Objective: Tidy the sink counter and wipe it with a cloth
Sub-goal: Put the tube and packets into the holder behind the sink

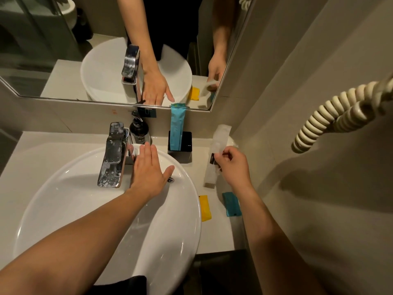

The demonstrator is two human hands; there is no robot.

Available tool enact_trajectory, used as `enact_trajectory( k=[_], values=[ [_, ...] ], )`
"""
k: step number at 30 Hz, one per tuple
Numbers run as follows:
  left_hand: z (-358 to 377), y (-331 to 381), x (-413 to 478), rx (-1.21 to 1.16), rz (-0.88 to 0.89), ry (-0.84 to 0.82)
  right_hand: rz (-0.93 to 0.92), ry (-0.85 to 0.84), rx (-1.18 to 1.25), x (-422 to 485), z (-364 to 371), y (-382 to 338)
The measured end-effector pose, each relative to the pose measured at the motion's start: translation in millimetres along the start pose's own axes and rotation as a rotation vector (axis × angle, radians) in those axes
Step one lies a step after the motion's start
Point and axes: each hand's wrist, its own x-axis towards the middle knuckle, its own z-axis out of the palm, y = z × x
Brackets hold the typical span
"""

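Observation:
My left hand (148, 171) lies flat with straight fingers over the far rim of the white basin (63, 188), just right of the chrome faucet (113, 154); a small white thing shows under its fingertips. My right hand (232, 165) pinches a long clear plastic sachet (220, 139) and holds it above the counter (208, 235). A yellow sachet (205, 207) and a teal sachet (231, 204) lie flat on the counter right of the basin. No cloth shows.
A black holder (185, 146) with a tall teal packet (176, 126) stands behind the basin, beside a dark pump bottle (139, 128). The mirror (106, 50) runs along the back wall. A coiled cream cord (331, 116) hangs at right.

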Motion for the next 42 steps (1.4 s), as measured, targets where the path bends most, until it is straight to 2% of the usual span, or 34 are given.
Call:
enact_trajectory(
  k=[6,10,18,27,34,42],
  values=[
    [-0.4,-0.8,-0.4,-0.006,-0.002,-0.005,-0.190,0.017,0.149,21.2,19.0,-60.7],
    [1.5,-0.8,-0.1,-0.011,-0.002,-0.007,-0.237,-0.030,0.192,35.7,41.6,-76.6],
    [4.2,-1.0,-0.8,-0.016,-0.004,0.002,-0.174,-0.093,0.056,55.9,77.8,-48.7],
    [4.1,1.4,-2.5,-0.006,-0.010,0.005,-0.054,-0.047,-0.026,72.6,96.8,-24.8],
    [3.6,2.7,-2.7,0.008,-0.013,0.007,-0.044,-0.013,-0.048,79.5,99.6,-15.8],
    [5.2,3.5,-6.0,0.008,-0.012,-0.008,0.013,0.023,0.035,60.4,74.1,-5.8]
  ],
)
